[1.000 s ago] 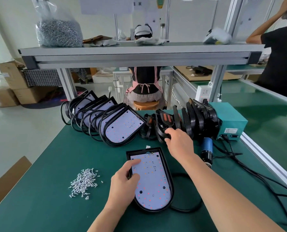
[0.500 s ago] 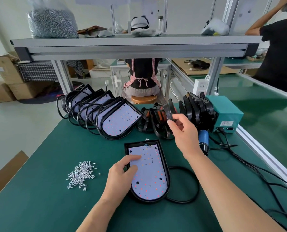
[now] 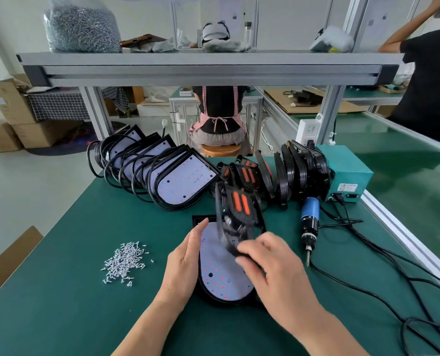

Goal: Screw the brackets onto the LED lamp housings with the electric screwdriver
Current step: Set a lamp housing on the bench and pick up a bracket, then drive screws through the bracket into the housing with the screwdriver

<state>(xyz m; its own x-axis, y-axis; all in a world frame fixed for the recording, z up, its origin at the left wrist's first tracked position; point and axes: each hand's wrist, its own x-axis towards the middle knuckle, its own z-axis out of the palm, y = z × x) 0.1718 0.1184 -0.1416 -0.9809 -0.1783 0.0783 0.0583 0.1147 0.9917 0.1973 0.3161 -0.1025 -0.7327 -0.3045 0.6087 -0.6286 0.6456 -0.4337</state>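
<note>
An LED lamp housing (image 3: 220, 274) lies flat on the green mat, its white LED board facing up. My left hand (image 3: 185, 263) rests against its left edge with straight fingers. My right hand (image 3: 270, 268) grips a black bracket (image 3: 235, 214) with two orange strips and holds it tilted just above the housing. The blue electric screwdriver (image 3: 308, 222) lies on the mat to the right, tip toward me. A pile of small silver screws (image 3: 124, 262) sits to the left.
A row of LED housings (image 3: 162, 173) with black cables leans at the back left. More black brackets (image 3: 285, 170) stand in a row against a teal power box (image 3: 347, 170). Black cables (image 3: 383, 273) trail across the right side. An aluminium shelf spans overhead.
My right hand has pulled one bracket out of the back row and brought it toward me, over the flat housing. My left hand shifted to the housing's left edge.
</note>
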